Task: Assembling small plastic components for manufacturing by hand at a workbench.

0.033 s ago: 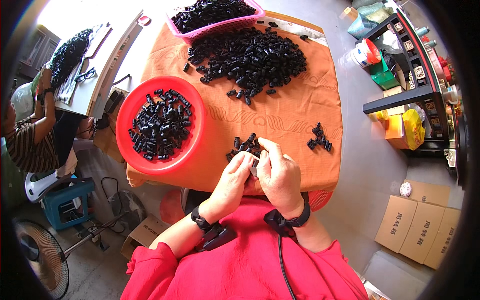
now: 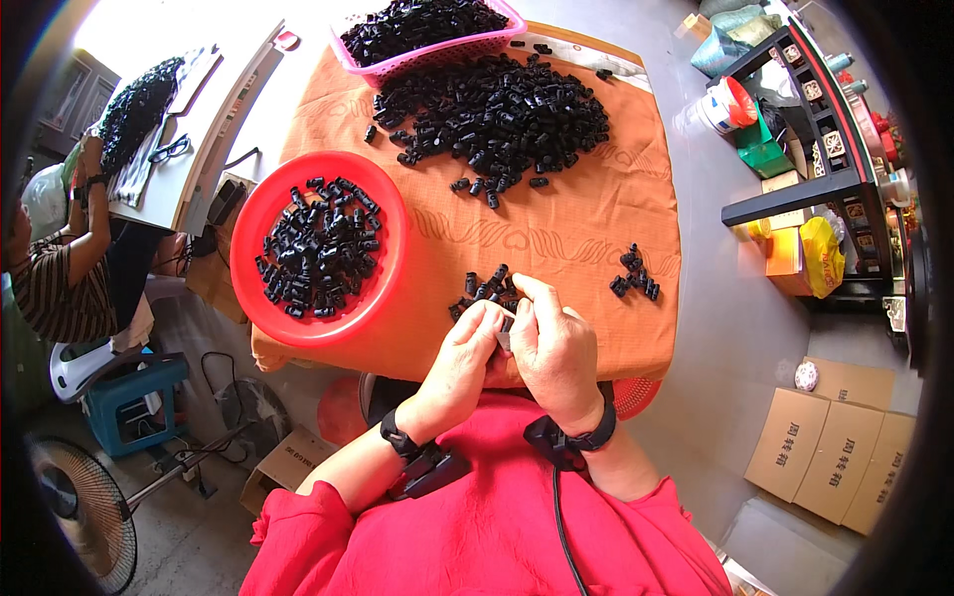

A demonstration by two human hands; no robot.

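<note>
My left hand [image 2: 461,355] and my right hand [image 2: 553,348] meet at the near edge of the orange cloth. Both are closed, fingertips pinched together around a small dark piece with a pale grey end [image 2: 504,339]; its exact kind is mostly hidden by the fingers. My right index finger sticks out above the pinch. Just beyond the fingertips lies a small group of black plastic fittings [image 2: 484,286], partly covered by my hands. Another little cluster of black fittings [image 2: 634,276] sits to the right. To the left, a red round basin [image 2: 396,268] holds many more of them.
A big heap of black fittings [image 2: 497,114] covers the table's far part, beside a filled pink basket [image 2: 437,58]. At the left, a person in a striped top [image 2: 75,283] works at another table. A fan [image 2: 84,512], blue stool [image 2: 134,397], cardboard boxes [image 2: 835,447] and black shelf [image 2: 795,199] stand around.
</note>
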